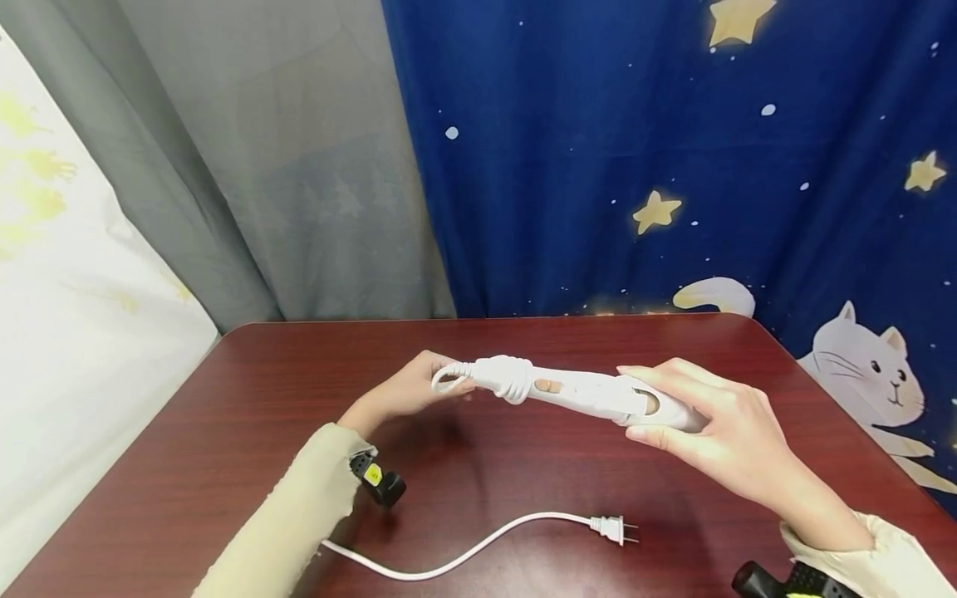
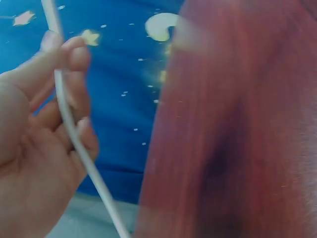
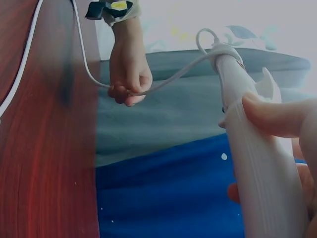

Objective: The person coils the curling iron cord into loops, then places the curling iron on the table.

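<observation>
My right hand (image 1: 736, 432) grips a white hair styling iron (image 1: 583, 392) by its right end, thumb below and fingers above in the head view. The iron is held up over the table, nearly level. Several turns of its white power cord (image 1: 512, 378) are wound around the left end. My left hand (image 1: 407, 386) is just left of the iron. In the left wrist view, its thumb and forefinger pinch the cord (image 2: 89, 163). The right wrist view shows the cord running from those fingers to the iron. The two-pin plug (image 1: 609, 528) lies on the table.
The reddish-brown table (image 1: 299, 357) extends beneath both hands. Behind it hang a grey curtain (image 1: 314, 208) and a blue curtain (image 1: 553, 208) with stars and a cat. A white cloth (image 1: 67, 291) hangs at the left. Loose cord curves along the table's near side.
</observation>
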`<state>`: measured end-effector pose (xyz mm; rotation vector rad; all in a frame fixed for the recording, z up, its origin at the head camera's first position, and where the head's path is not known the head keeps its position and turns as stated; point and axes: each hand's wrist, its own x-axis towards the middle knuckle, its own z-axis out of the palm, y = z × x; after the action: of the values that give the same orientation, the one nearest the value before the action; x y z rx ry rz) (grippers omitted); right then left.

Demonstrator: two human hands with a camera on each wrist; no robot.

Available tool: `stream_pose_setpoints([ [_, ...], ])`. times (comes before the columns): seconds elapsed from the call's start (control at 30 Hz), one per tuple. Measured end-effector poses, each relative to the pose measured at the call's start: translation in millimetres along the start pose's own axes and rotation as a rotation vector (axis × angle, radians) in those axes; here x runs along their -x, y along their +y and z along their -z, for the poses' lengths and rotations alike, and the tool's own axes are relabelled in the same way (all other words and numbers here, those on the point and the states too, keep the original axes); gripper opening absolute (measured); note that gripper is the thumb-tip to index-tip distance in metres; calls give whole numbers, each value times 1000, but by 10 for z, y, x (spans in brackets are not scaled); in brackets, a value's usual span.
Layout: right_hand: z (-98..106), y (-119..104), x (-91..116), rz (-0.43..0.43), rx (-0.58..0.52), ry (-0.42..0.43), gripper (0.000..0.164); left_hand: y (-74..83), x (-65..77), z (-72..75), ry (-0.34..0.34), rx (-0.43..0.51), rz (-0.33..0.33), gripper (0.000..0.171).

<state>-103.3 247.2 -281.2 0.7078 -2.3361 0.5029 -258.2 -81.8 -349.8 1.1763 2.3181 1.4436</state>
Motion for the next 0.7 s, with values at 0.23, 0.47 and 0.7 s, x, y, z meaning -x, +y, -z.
stream_pose_setpoints([
  [0.23, 43, 4, -1, 64, -32, -63, 55, -27, 24, 143, -64, -104, 44, 13],
  [0.47, 42, -7, -13, 164, -39, -145, 55, -45, 0, 254, 15, -170, 50, 14],
  [0.7, -29, -11, -7, 246, -34, -232, 49, 106, -60, 347, -61, -177, 13, 15],
])
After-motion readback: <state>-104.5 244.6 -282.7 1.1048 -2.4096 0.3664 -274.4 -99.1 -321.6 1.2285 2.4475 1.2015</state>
